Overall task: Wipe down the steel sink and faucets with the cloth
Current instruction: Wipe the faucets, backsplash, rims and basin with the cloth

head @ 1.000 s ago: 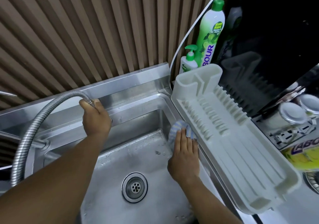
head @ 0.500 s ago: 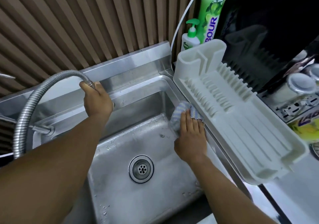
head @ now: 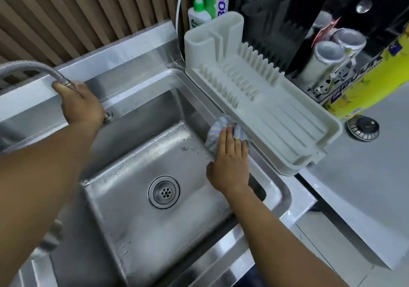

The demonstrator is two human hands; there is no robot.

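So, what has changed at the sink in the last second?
The right hand slid the striped cloth a little toward the person along the right edge of the steel sink, beside the dish rack. The left hand still grips the flexible faucet hose; nothing was released.

Brown slatted wall (head: 88, 10), steel counter (head: 365, 176).

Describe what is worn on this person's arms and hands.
Nothing is worn. The left hand and right hand are bare, with no gloves. The left forearm and right forearm show no sleeves, watch or bracelet up to the frame's edge. No ring shows on the right hand; the left hand's fingers are mostly hidden.
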